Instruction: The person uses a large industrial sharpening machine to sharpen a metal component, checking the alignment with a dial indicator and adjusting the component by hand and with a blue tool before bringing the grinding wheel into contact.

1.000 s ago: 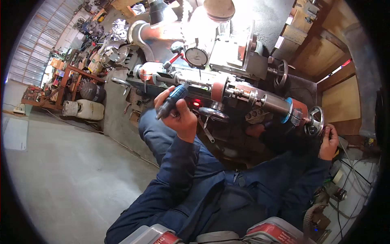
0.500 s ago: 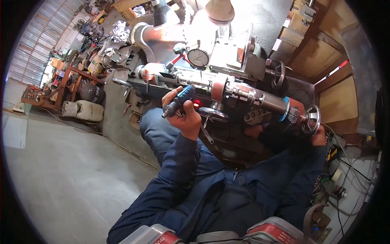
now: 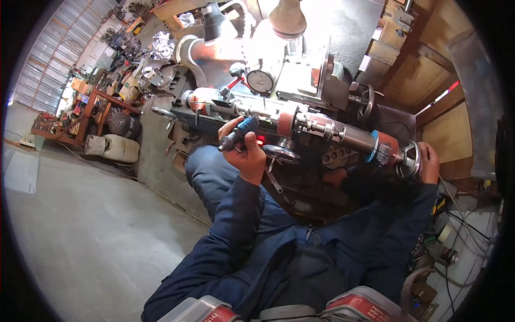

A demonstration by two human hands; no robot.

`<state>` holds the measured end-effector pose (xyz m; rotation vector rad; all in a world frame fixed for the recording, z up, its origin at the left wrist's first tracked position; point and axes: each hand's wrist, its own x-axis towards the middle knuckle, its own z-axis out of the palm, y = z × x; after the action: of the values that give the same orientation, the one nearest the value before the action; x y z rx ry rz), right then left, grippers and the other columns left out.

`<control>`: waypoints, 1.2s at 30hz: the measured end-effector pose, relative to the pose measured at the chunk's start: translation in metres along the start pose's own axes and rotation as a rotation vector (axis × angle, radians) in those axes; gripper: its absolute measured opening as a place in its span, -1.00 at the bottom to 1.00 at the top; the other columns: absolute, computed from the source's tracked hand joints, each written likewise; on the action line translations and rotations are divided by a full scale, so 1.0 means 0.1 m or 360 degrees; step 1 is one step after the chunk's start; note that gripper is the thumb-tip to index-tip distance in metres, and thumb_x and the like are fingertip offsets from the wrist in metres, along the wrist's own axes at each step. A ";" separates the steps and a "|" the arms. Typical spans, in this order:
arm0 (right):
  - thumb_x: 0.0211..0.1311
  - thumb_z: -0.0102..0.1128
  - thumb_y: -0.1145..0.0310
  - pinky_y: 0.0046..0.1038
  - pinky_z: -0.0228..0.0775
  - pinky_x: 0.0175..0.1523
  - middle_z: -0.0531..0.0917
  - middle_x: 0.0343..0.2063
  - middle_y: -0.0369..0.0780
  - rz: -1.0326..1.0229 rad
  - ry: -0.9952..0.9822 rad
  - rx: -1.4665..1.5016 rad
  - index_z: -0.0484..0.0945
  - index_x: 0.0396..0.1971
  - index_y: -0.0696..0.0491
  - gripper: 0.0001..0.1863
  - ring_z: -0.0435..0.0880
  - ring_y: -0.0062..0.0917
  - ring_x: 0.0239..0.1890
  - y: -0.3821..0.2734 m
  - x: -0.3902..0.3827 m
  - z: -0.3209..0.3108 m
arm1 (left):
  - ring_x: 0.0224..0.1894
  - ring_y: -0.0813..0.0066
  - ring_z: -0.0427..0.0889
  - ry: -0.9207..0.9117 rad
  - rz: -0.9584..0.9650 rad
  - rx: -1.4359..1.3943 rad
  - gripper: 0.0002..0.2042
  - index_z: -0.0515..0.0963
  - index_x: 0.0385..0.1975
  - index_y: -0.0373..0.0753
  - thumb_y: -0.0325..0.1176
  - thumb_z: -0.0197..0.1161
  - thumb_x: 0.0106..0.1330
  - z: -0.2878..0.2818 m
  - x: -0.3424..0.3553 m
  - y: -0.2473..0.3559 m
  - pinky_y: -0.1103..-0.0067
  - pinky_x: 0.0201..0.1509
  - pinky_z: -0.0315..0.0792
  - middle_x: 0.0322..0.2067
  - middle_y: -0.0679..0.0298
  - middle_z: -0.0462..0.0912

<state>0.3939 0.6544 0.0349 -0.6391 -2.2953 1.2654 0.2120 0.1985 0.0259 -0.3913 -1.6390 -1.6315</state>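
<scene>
My left hand (image 3: 248, 158) is closed around a small blue-and-black hand tool (image 3: 241, 130), its metal tip pointing down-left, just in front of the machine's shaft. My right hand (image 3: 429, 161) is at the chrome handwheel (image 3: 416, 163) on the machine's right end, fingers curled on its rim. Left of that wheel are a steel cylinder (image 3: 357, 138), a blue ring (image 3: 374, 146) and an orange housing (image 3: 287, 122). A dial gauge (image 3: 260, 81) on a red arm stands over the shaft. A second, flat handwheel (image 3: 280, 153) lies below the orange housing.
A lamp (image 3: 288, 19) hangs over the bench. Further handwheels (image 3: 366, 102) sit behind. Cluttered parts and a rusty rack (image 3: 91, 115) stand at left with gas cylinders (image 3: 120, 148). Wooden panels (image 3: 446, 134) and cables (image 3: 466, 225) line the right side. A wrench (image 3: 274, 182) rests below the machine.
My right hand has shifted on the handwheel, dipping behind it and then rising along the rim. My left hand has moved slightly right with the tool.
</scene>
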 end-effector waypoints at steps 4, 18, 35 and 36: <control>0.34 0.12 0.25 -0.49 0.41 -0.17 0.64 -0.36 -0.34 0.0099 -0.0234 0.0146 0.61 -0.22 0.20 -0.71 0.56 -0.62 -0.30 0.74 0.04 0.12 | -0.20 0.55 0.49 -0.0012 -0.0010 0.0036 -0.47 0.39 -0.05 -0.38 0.03 0.23 0.31 -0.05 0.03 0.03 0.66 -0.12 0.41 -0.15 0.25 0.47; 0.30 0.14 0.33 -0.38 0.41 0.13 0.54 0.02 0.00 -0.0353 -0.0173 0.0307 0.38 0.07 0.13 -0.61 0.58 -0.29 0.05 -1.32 -1.85 1.13 | -0.35 0.37 0.65 -0.2056 -0.0051 -0.0341 -0.73 0.55 -0.29 -0.35 -0.41 0.40 0.03 0.50 -1.08 1.17 0.52 -0.24 0.51 -0.35 0.14 0.63; 0.24 0.10 0.11 -0.18 0.43 0.00 0.59 -0.11 0.03 0.1724 0.0771 -0.1838 0.51 -0.09 0.20 -0.55 0.58 -0.13 -0.06 2.32 -2.71 -1.87 | -0.38 0.62 0.46 -0.2194 -0.1815 -0.0266 -0.93 0.49 -0.28 -0.34 -0.47 0.11 0.39 -0.46 -0.65 1.03 0.64 -0.26 0.38 -0.40 0.33 0.50; 0.30 0.05 0.11 -0.19 0.40 0.06 0.56 -0.04 0.04 0.1572 0.0951 -0.1925 0.49 -0.01 0.19 -0.54 0.56 -0.14 0.01 2.16 -2.59 -1.83 | -0.40 0.60 0.48 -0.2036 -0.1699 -0.0399 -0.92 0.48 -0.31 -0.35 -0.48 0.11 0.39 -0.43 -0.57 0.90 0.62 -0.27 0.40 -0.41 0.31 0.51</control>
<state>0.7452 0.7253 -0.1020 -2.3185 -1.9649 -0.3168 0.3245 0.1866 0.0445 -0.9087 -2.8926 -2.6464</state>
